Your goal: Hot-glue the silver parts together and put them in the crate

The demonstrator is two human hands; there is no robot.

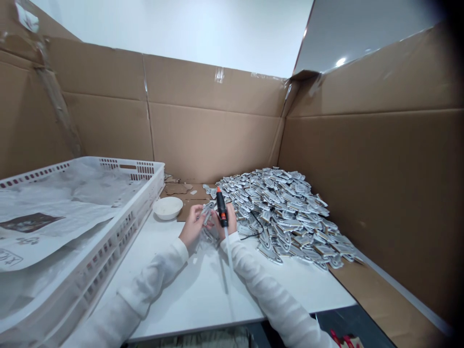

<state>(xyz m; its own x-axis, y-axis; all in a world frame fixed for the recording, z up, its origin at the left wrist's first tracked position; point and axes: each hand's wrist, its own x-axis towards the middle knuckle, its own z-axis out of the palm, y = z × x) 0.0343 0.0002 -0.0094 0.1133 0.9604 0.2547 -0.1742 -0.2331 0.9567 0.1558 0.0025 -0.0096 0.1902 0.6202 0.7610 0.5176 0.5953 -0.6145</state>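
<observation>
Black with orange parts, the glue gun point(222, 210) sits in the closed grip of the right hand point(231, 220), just left of the heap of pieces point(286, 208) on the white tabletop point(174, 309), a pale glue stick point(228, 246) running out of its back end. Farther left of the heap, the left hand point(193, 225) pinches a small grey-and-clear piece point(208, 212); beyond that hand, leftward from the heap, come a white bowl point(166, 215) and a white crate point(158, 170).

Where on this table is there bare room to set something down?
Bare tabletop shows near the front, between left sleeve and right sleeve, and between right sleeve and heap of parts. It's crowded at that heap, and around the left hand, right hand and glue gun.
</observation>
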